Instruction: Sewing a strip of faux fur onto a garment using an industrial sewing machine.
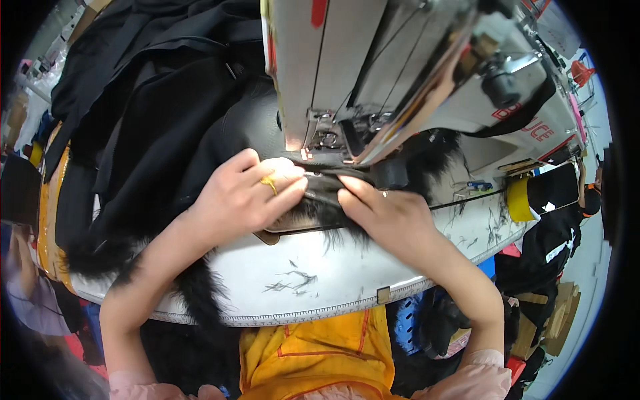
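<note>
My left hand [248, 193] presses down on black fabric just left of the needle area of a sewing machine [333, 60]. A yellow band circles one of its fingers. On the other side, my right hand [392, 217] pinches a folded edge of the black fabric [325, 189] between thumb and fingers. Both hands sit close together in front of the machine's presser foot, which is partly hidden. Black fur trim [347, 219] hangs from the fabric between them. The rest of the black garment [167, 127] spreads to the left and behind.
A white table [313, 267] with a measuring tape [333, 312] along its curved front edge carries loose fur strands. More black fur [200, 287] drapes over that edge. At right stands a yellow roll [520, 199] near small clippers [477, 187]. A yellow apron [320, 353] covers my lap.
</note>
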